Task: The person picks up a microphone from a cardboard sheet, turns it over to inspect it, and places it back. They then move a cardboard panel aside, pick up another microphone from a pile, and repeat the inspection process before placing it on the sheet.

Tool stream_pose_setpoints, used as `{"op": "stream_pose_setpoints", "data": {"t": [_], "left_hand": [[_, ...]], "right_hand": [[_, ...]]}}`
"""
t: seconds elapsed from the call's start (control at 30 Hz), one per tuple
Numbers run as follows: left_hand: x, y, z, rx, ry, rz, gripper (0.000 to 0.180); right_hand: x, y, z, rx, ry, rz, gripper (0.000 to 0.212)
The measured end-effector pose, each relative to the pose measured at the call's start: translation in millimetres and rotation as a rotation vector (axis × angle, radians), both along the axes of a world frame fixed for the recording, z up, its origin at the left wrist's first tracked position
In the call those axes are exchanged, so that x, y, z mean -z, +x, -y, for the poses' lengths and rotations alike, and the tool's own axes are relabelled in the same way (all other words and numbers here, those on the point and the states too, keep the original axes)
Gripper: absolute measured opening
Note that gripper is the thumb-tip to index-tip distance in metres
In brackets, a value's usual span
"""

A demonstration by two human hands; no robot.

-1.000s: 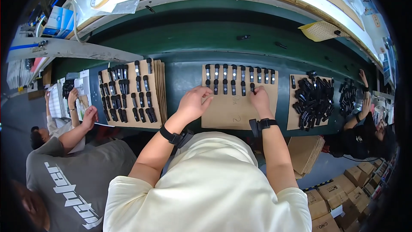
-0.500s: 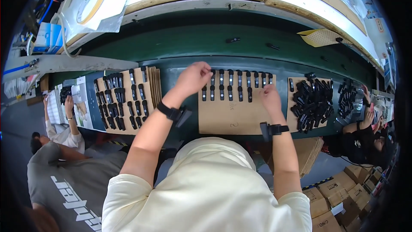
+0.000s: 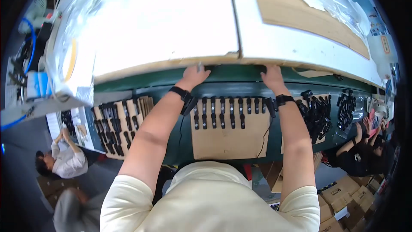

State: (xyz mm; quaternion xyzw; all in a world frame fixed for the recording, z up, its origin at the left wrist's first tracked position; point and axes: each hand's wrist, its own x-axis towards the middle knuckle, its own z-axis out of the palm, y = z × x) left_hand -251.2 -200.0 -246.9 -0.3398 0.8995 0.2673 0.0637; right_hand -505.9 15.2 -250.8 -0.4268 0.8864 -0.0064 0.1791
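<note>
Both arms stretch forward past a cardboard sheet. My left hand is at the shelf's front edge, over the dark green surface; its thumb stands apart from the fingers, and I see nothing held. My right hand is at the same edge farther right. A dark patch touches its thumb side; whether it is held I cannot make out, and the fingertips are partly hidden. On the sheet stand two rows of small black oblong pieces with rounded tops and pale dots. Each wrist wears a black strapped device.
A white shelf with a wooden edge overhangs the green surface. Left lies another cardboard sheet with rows of black pieces. Right, a heap of black pieces lies on cardboard. Co-workers sit at both sides; cartons stand lower right.
Both hands have moved forward from the rows of black pieces to the shelf edge. The view has shifted, showing more of the shelf. The person in grey at lower left has moved lower in view.
</note>
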Motion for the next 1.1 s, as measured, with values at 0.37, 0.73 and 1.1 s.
{"op": "stream_pose_setpoints", "data": {"t": [0.37, 0.73, 1.1], "left_hand": [[62.4, 7.4, 18.1, 0.173, -0.108, -0.26, 0.035], [-6.5, 21.2, -6.6, -0.221, 0.248, -0.285, 0.02], [-156.0, 116.2, -171.0, -0.062, 0.555, -0.633, 0.023]], "right_hand": [[88.3, 7.8, 21.0, 0.019, -0.464, 0.118, 0.042], [-93.1, 96.1, -39.1, 0.614, -0.889, 1.544, 0.022], [-152.8, 217.9, -114.2, 0.217, -0.883, 1.031, 0.033]]}}
